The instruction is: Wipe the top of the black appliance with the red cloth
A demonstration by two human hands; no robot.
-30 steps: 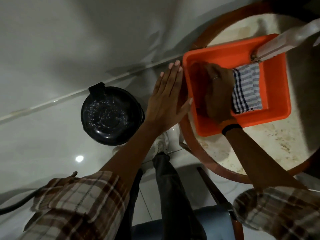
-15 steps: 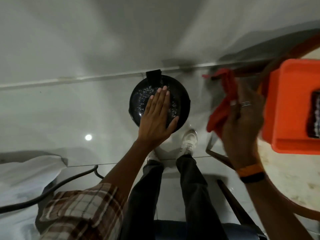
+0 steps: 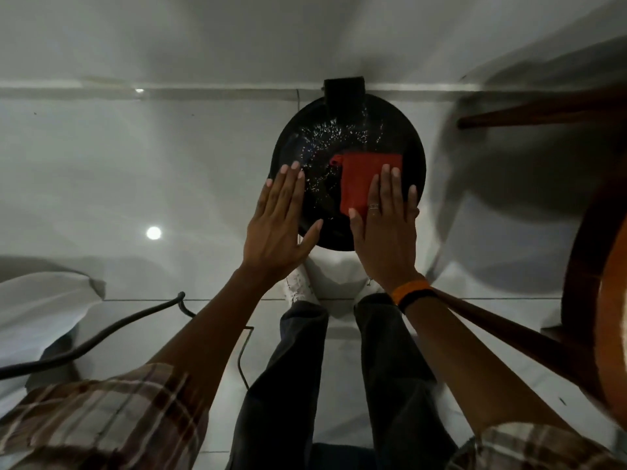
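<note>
Glinting (perhaps wet) black appliance (image 3: 346, 147), red cloth (image 3: 359, 178)

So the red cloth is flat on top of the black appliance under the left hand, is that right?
Not quite. In the head view the red cloth lies flat on the black appliance, but under the right hand. The left hand rests bare on the appliance's left edge.
</note>
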